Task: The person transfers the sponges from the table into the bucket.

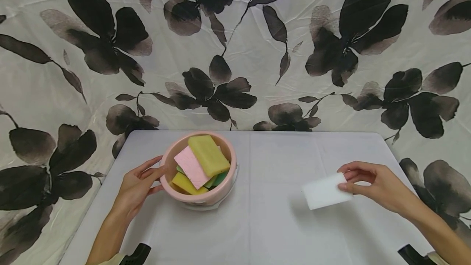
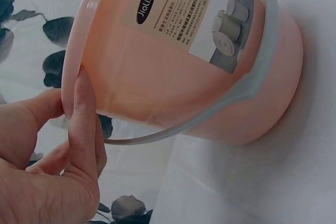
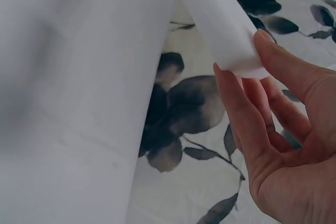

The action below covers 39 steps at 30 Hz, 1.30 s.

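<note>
A pink plastic bucket (image 1: 223, 183) stands left of the table's middle, with yellow, pink and green sponges heaped in it. On top lie a yellow sponge (image 1: 208, 155) and a pink sponge (image 1: 191, 167). My left hand (image 1: 134, 185) pinches the bucket's rim between thumb and fingers, as the left wrist view shows up close. The bucket's grey handle (image 2: 220, 100) hangs down along its side. Over the right part of the table, my right hand (image 1: 371, 183) pinches one end of a white sponge (image 1: 325, 191), held above the surface with its shadow below.
A white cloth covers the table (image 1: 272, 224), whose far edge meets a floral curtain (image 1: 235, 52). A paper label (image 2: 173, 9) is on the bucket's side. Dark straps show at both wrists.
</note>
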Each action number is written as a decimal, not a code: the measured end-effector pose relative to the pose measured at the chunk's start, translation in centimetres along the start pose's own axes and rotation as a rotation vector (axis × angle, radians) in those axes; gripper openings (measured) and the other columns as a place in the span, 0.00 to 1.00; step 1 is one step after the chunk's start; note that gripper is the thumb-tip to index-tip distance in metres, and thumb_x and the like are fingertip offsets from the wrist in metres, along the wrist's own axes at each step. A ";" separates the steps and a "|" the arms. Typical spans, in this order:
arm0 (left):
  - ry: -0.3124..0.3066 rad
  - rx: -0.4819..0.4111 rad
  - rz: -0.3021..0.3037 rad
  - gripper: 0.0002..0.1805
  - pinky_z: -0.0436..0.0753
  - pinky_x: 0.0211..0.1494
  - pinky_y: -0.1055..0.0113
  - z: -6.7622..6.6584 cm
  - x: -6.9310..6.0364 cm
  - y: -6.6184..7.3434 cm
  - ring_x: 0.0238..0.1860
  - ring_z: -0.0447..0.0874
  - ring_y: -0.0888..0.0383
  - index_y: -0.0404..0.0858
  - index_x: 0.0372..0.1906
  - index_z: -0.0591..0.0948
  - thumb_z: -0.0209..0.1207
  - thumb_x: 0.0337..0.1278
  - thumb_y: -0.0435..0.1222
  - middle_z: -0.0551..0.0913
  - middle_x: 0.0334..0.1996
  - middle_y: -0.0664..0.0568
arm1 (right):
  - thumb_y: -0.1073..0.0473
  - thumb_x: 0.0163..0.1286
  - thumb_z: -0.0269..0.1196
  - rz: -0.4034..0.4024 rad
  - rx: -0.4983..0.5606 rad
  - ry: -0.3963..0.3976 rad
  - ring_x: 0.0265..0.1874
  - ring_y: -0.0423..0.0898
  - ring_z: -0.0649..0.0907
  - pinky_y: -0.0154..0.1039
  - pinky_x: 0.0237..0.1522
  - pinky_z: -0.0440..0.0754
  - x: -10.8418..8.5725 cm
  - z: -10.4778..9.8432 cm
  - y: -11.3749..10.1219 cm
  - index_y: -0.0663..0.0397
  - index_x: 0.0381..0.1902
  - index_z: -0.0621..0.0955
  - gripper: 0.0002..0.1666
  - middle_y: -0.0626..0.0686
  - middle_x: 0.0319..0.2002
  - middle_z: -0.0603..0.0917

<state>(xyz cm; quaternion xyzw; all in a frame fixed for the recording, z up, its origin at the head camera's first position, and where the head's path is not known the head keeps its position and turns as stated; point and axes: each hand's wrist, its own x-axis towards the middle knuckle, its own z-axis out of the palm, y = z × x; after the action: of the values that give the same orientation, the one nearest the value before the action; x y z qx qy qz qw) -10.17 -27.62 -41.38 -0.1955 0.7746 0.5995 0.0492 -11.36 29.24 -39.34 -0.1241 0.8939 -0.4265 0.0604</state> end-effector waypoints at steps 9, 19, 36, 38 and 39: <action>-0.006 -0.014 0.002 0.41 0.88 0.47 0.69 0.2 -0.1 -0.3 0.43 0.83 0.67 0.42 0.79 0.65 0.65 0.68 0.52 0.85 0.48 0.56 | 0.58 0.63 0.76 -0.043 0.009 0.029 0.37 0.37 0.86 0.30 0.35 0.85 1.9 0.6 -2.8 0.60 0.53 0.84 0.23 0.52 0.38 0.87; -0.001 -0.003 -0.005 0.39 0.89 0.45 0.70 0.2 -0.2 -0.7 0.42 0.83 0.68 0.42 0.79 0.65 0.64 0.69 0.50 0.85 0.50 0.54 | 0.55 0.63 0.76 -0.067 0.082 0.037 0.39 0.40 0.87 0.29 0.38 0.84 4.5 2.1 -5.8 0.57 0.53 0.84 0.23 0.54 0.40 0.87; -0.005 0.003 0.028 0.40 0.88 0.46 0.70 -0.2 -0.2 -0.3 0.42 0.83 0.68 0.41 0.78 0.66 0.65 0.68 0.52 0.86 0.45 0.59 | 0.56 0.62 0.77 -0.167 0.222 -0.035 0.40 0.45 0.87 0.32 0.42 0.82 9.1 5.4 -10.7 0.54 0.51 0.85 0.21 0.55 0.40 0.86; -0.006 0.000 0.031 0.40 0.88 0.46 0.69 -0.1 -0.2 -0.3 0.42 0.83 0.68 0.41 0.78 0.66 0.64 0.68 0.51 0.86 0.45 0.58 | 0.58 0.61 0.78 -0.182 0.243 -0.040 0.40 0.45 0.87 0.32 0.41 0.83 9.5 5.9 -11.1 0.55 0.51 0.85 0.21 0.55 0.40 0.86; -0.006 -0.002 0.033 0.39 0.88 0.46 0.69 -0.1 -0.2 -0.2 0.42 0.84 0.67 0.41 0.78 0.66 0.64 0.68 0.51 0.86 0.45 0.58 | 0.59 0.60 0.78 -0.188 0.256 -0.041 0.40 0.46 0.87 0.33 0.40 0.84 9.8 6.2 -11.4 0.55 0.51 0.85 0.21 0.55 0.40 0.86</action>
<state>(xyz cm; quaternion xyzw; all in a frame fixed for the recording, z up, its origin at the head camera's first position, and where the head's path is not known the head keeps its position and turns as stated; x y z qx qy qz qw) -9.90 -27.73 -41.50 -0.1810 0.7768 0.6017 0.0415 -17.49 15.09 -34.40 -0.2072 0.8152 -0.5381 0.0540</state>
